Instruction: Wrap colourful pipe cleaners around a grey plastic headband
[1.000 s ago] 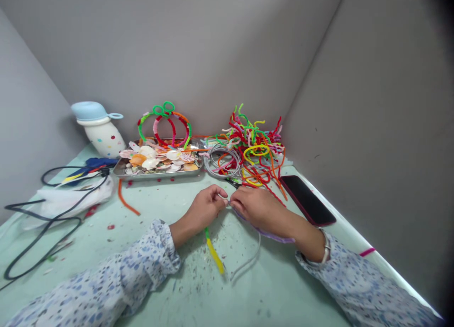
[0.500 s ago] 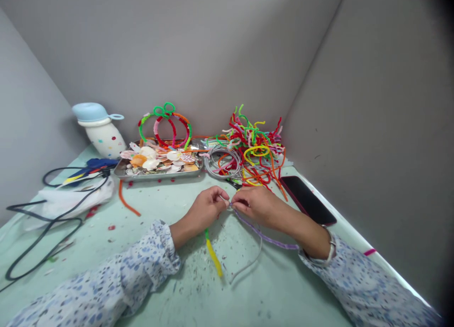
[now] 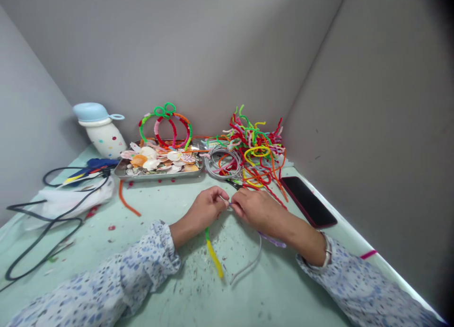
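Observation:
Fingertip to fingertip over the middle of the table, my two hands are both closed in a pinch. My left hand (image 3: 207, 207) grips a strand whose green-and-yellow fuzzy end, a pipe cleaner (image 3: 214, 258), hangs below the palm. Thumb and fingers of my right hand (image 3: 260, 211) close on a purple pipe cleaner (image 3: 272, 240); its tail comes out under the wrist. A bare grey wire (image 3: 251, 264) curves down from beneath the right hand to the tabletop. Fingers hide most of the join between the hands.
Behind the hands are a metal tray (image 3: 159, 176) of shells, pipe-cleaner hoops (image 3: 190, 128), a grey wire coil (image 3: 209, 168) and a tangled pipe-cleaner pile (image 3: 253, 137). A phone (image 3: 308, 201) lies right. Leftward are a bottle (image 3: 104, 135), black cable (image 3: 42, 218) and orange pipe cleaner (image 3: 126, 204).
My right hand has turned and its fingers have curled in further, covering more of the purple pipe cleaner, whose tail has shifted left. My left hand stays in place.

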`<state>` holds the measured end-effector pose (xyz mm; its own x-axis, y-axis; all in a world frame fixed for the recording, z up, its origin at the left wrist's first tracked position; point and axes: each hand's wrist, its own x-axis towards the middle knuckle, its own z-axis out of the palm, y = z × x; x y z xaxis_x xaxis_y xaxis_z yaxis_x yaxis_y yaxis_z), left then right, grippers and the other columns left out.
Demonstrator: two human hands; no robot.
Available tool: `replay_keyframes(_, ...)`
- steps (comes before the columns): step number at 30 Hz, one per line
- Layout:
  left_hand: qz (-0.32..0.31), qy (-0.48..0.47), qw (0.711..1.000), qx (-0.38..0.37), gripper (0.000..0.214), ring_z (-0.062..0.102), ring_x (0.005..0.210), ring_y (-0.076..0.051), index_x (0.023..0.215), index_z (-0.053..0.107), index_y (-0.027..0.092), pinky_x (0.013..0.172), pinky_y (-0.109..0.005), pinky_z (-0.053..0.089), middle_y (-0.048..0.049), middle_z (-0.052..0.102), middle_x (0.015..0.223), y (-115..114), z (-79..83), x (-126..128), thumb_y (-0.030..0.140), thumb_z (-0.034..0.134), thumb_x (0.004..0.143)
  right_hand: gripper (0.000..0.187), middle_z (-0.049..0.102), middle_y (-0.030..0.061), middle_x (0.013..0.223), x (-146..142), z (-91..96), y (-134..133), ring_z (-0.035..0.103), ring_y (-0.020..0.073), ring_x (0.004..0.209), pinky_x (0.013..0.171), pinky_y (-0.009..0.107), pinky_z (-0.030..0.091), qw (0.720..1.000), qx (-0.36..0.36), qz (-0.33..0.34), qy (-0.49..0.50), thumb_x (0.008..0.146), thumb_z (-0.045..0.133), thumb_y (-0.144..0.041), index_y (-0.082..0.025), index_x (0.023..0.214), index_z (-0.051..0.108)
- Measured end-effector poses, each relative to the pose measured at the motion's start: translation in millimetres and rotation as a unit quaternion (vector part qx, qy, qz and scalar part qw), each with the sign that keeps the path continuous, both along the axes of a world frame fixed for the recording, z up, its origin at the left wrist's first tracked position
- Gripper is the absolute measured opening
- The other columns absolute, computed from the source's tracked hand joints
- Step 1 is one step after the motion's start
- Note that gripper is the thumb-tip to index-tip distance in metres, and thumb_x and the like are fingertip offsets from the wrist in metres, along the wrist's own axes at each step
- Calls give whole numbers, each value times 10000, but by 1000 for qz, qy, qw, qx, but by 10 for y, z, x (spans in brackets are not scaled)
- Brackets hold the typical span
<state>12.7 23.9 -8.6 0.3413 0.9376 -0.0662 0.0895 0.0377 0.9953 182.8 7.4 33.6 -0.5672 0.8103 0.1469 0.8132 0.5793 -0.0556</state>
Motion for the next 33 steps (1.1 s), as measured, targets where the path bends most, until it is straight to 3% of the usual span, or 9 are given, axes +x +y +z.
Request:
replay_keyframes(3, -7, 2, 1000, -2, 128, 380, 403, -50, 812, 539, 154, 413, -180, 273, 76, 460, 509, -14, 26, 9, 202, 593, 708, 177, 673, 46, 792, 66, 22, 61, 580, 147, 711, 628, 243, 358, 994, -65, 28, 85, 863, 510, -210, -172, 844, 682)
replay_keyframes(6, -19, -5, 1000, -12, 125, 382, 417, -52, 804, 540, 150, 417, -181, 272, 70, 462, 523, -32, 63, 17, 212, 597, 712, 228, 653, 17, 668, 152, 73, 148, 559, 127, 611, 571, 227, 354, 970, -171, 20, 174, 867, 490, -242, -171, 780, 689)
replay_keyframes(9, -13, -24, 999, -24, 131, 384, 428, -53, 812, 550, 148, 422, -182, 271, 68, 453, 526, -41, 95, 17, 226, 603, 721, 239, 630, 4, 621, 229, 82, 226, 527, 114, 538, 524, 221, 357, 919, -295, -14, 260, 861, 496, -310, -166, 822, 682)
replay_keyframes(12, 6, -39, 999, -29, 158, 381, 437, -57, 861, 581, 141, 424, -185, 257, 64, 444, 521, -39, 118, 15, 237, 596, 737, 262, 596, -13, 614, 278, 11, 282, 448, 83, 473, 469, 207, 323, 847, -403, -23, 346, 850, 519, -385, -162, 848, 657)
replay_keyframes(16, 25, -55, 998, -17, 176, 382, 462, -65, 884, 612, 129, 437, -190, 263, 52, 454, 527, -38, 143, 18, 243, 584, 753, 318, 610, -3, 668, 285, -147, 329, 478, 77, 511, 477, 201, 323, 779, -449, -38, 436, 794, 602, -448, -154, 898, 661)
replay_keyframes(20, 40, -68, 997, -2, 150, 373, 469, -64, 850, 611, 127, 447, -192, 274, 49, 463, 535, -42, 149, 19, 244, 583, 759, 443, 639, 18, 691, 229, -234, 321, 548, 106, 574, 516, 217, 369, 745, -467, -31, 475, 708, 691, -483, -137, 982, 653)
replay_keyframes(24, 49, -65, 997, 11, 136, 376, 469, -62, 840, 601, 129, 458, -192, 289, 50, 474, 538, -52, 140, 21, 238, 585, 761, 445, 638, 12, 674, 145, -198, 250, 554, 106, 570, 526, 221, 380, 746, -451, -48, 487, 699, 689, -500, -132, 948, 653)
replay_keyframes(33, 44, -63, 997, -2, 130, 392, 446, -61, 821, 563, 141, 448, -192, 296, 60, 472, 516, -55, 129, 32, 254, 587, 761, 294, 631, 4, 650, 40, -140, 167, 562, 130, 585, 557, 240, 411, 838, -319, -59, 440, 736, 668, -425, -150, 841, 660)
